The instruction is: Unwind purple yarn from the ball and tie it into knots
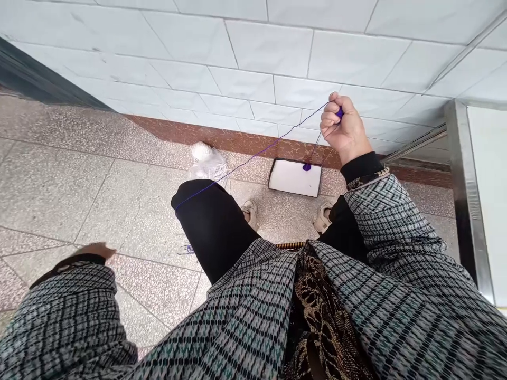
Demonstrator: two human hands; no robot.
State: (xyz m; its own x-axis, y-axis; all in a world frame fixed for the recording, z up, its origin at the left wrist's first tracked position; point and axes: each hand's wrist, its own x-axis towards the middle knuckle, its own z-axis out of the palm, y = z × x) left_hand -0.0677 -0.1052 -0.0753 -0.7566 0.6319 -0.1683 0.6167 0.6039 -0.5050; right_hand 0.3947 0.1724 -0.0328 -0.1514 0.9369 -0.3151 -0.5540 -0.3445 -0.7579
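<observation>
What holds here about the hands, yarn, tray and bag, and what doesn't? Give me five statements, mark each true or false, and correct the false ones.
1. The right hand is closed around purple yarn. True.
2. The tray stands on a table. False: it lies on the floor.
3. A purple strand runs from the right hand across the left knee. True.
4. The left hand touches the tray. False: it is away from it, off to the left.
5. The white bag lies left of the tray. True.
</observation>
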